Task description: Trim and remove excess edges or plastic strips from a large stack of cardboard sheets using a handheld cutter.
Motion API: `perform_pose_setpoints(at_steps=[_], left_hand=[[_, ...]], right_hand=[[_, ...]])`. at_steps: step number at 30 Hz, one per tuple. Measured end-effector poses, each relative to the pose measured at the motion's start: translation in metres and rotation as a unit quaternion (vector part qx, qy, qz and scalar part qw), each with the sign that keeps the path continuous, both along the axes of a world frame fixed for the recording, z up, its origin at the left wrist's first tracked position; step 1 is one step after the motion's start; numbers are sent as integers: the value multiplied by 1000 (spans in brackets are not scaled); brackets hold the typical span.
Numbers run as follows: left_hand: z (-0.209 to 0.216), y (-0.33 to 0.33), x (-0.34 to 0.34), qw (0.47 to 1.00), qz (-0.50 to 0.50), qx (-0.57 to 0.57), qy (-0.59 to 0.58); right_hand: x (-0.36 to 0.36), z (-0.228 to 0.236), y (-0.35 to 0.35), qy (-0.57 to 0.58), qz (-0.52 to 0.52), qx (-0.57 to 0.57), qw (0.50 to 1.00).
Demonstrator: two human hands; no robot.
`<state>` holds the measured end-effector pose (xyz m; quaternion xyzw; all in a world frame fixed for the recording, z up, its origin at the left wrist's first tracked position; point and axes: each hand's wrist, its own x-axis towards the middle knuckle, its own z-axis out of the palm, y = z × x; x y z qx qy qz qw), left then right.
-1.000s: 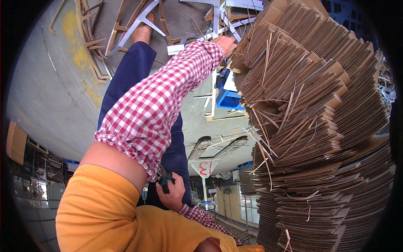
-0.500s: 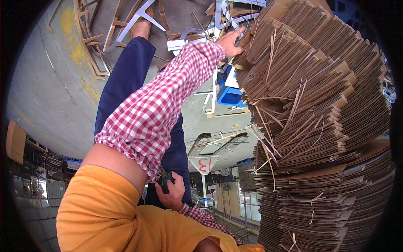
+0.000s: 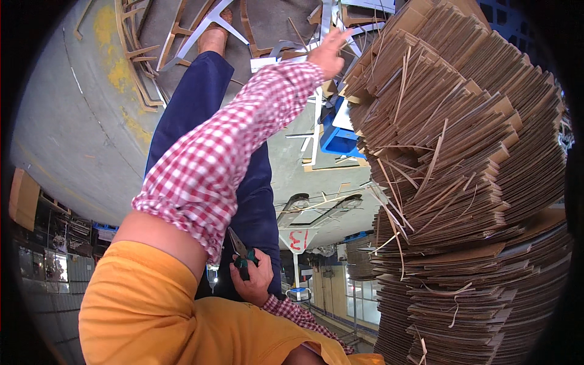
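Note:
My left hand (image 3: 328,55) reaches out beside the upper left edge of a tall stack of brown cardboard sheets (image 3: 450,128). Its fingers are stretched apart and slightly blurred, and I see nothing held in them. Lower down, close to my body, my right hand (image 3: 252,278) is wrapped round the dark green handles of a pair of pliers (image 3: 244,257). The metal jaws point up and left, against my dark blue trousers. Thin torn cardboard strips (image 3: 430,159) stick out from the stack's near side.
White and brown cardboard offcuts (image 3: 210,30) litter the floor around my foot. A blue plastic crate (image 3: 339,139) sits beside the stack. Farther down stands a whitish triangular sign (image 3: 296,239) on a post. A brown box (image 3: 24,198) is at the far left.
My left hand has shifted up and slightly left, away from the stack's edge. My right hand has dropped a little with the pliers, whose jaws now show more plainly.

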<state>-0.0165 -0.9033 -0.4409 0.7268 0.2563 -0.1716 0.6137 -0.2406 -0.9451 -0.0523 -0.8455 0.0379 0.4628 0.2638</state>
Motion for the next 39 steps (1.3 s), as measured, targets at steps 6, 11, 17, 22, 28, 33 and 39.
perform_pose_setpoints(at_steps=[6, 11, 17, 22, 28, 33, 39], left_hand=[[-7, -8, 21, 966, -193, -72, 158], [18, -31, -49, 987, -52, -141, 55], [53, -68, -26, 995, 42, -8, 92], [60, -72, -25, 991, 60, -47, 109], [57, -71, -19, 986, 101, -71, 113], [56, -81, -55, 962, 103, -170, 185], [7, -19, -123, 939, 149, 136, 277]], right_hand=[[0, 0, 1, 10, 1, -1, 1000], [2, -1, 2, 11, 9, -3, 1000], [6, -1, 3, 10, 1, 1, 1000], [6, 1, 2, 25, 2, -4, 1000], [5, 1, 4, 4, 9, -6, 1000], [3, 3, 5, 9, 8, 4, 1000], [-2, -1, -3, 4, 54, -4, 999]])
